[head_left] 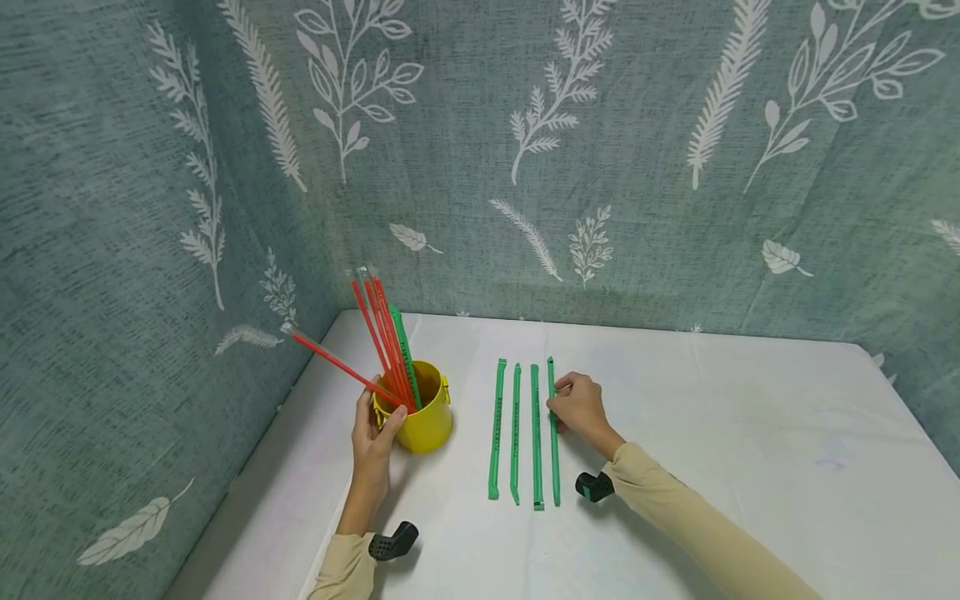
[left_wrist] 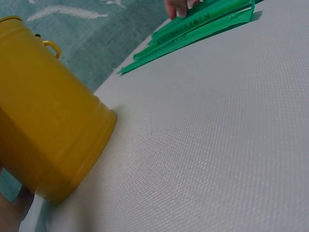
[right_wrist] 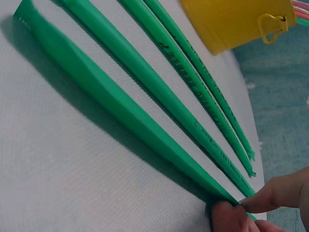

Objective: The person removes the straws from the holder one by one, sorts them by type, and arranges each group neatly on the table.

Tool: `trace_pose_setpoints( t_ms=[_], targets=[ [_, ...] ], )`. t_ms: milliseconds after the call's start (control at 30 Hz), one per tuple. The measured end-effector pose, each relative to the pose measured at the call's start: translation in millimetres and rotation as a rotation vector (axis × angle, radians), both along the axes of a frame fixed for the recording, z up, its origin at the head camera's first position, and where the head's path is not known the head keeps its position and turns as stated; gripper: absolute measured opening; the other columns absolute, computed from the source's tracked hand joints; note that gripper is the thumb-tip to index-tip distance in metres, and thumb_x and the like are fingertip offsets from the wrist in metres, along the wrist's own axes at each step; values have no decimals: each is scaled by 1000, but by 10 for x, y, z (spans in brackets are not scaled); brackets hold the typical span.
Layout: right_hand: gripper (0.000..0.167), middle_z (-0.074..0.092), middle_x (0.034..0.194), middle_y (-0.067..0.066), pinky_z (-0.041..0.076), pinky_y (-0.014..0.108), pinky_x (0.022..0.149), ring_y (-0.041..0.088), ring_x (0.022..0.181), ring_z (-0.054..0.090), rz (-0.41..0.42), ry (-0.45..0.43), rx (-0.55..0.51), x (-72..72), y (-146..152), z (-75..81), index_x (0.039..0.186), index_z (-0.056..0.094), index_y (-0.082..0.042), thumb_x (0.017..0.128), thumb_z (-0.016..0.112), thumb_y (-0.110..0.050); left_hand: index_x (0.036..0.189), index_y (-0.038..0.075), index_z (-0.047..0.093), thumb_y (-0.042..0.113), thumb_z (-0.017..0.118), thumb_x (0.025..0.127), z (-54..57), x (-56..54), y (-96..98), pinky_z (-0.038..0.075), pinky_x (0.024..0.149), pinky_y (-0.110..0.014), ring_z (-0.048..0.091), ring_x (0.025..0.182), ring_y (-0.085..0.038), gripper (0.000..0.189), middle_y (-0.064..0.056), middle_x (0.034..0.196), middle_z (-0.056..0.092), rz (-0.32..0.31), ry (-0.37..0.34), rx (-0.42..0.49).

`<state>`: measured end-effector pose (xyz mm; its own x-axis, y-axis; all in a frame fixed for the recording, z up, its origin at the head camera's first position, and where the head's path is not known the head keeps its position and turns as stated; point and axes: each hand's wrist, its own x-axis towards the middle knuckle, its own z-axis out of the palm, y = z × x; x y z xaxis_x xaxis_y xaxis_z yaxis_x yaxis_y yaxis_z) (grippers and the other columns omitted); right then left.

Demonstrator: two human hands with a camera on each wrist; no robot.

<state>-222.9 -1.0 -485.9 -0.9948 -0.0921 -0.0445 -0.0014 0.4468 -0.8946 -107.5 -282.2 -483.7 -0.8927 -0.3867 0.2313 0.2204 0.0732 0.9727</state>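
Observation:
My left hand (head_left: 371, 454) grips the side of a small yellow bucket (head_left: 427, 429), thumb at the front and fingers around the far left side. Several red straws (head_left: 381, 333) and a green-wrapped straw (head_left: 406, 350) stand in the bucket, and one red straw (head_left: 333, 362) leans far out to the left. On the table, several green paper-wrapped straws lie side by side. My right hand (head_left: 583, 408) pinches the rightmost wrapped straw (right_wrist: 116, 106) near its upper part, between thumb and fingers. That straw appears to lie on or very close to the cloth.
A white cloth (head_left: 712, 433) covers the table. Three other green straws (head_left: 516, 437) lie left of the pinched one, between it and the bucket. Green-grey curtains (head_left: 465, 167) with white leaf prints stand behind and at the left.

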Motion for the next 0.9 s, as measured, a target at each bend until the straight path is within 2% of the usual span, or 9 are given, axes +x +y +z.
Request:
trace_pose_setpoints(
  t_ms=[200, 267, 433, 600, 733, 900],
  targets=[
    [20, 58, 69, 11, 48, 28, 37, 15, 39, 53, -12, 10, 48, 27, 22, -10, 95, 58, 4, 77, 65, -1, 146, 21, 32, 11, 57, 91, 31, -7, 13, 17, 114, -42, 22, 139, -15, 61, 4, 147, 33, -9, -9, -1],
    [19, 58, 69, 10, 46, 28, 37, 14, 40, 51, -9, 25, 66, 30, 25, -9, 94, 58, 4, 77, 64, -1, 146, 21, 33, 12, 58, 91, -27, -30, -2, 18, 114, -41, 23, 139, -13, 61, 6, 145, 35, -2, 4, 4],
    [16, 55, 64, 7, 40, 27, 37, 13, 38, 44, 21, 75, 100, 42, 33, 12, 93, 59, 2, 78, 64, -3, 145, 22, 34, 12, 59, 90, -57, -36, -6, 20, 113, -42, 26, 137, -14, 61, 6, 144, 37, 7, 14, 7],
    [15, 52, 61, 5, 39, 27, 37, 13, 36, 41, 44, 118, 66, 43, 22, 36, 93, 61, 3, 78, 63, -1, 145, 24, 34, 12, 59, 91, -57, -29, -14, 20, 113, -43, 25, 138, -14, 61, 7, 145, 35, 7, 5, -3],
    [15, 52, 64, 5, 40, 27, 45, 14, 46, 44, 52, 155, 50, 38, -4, 90, 92, 62, 2, 77, 63, -2, 146, 24, 34, 12, 59, 90, -51, -23, -15, 22, 113, -43, 26, 137, -14, 62, 7, 146, 35, 14, 0, -12],
    [14, 55, 71, 8, 43, 30, 50, 17, 52, 48, 75, 161, 3, 37, -39, 210, 94, 63, 2, 80, 65, -2, 146, 23, 33, 11, 58, 91, -45, -27, 5, 24, 112, -34, 26, 137, -14, 62, 6, 146, 34, -2, 10, -10]
  ],
)
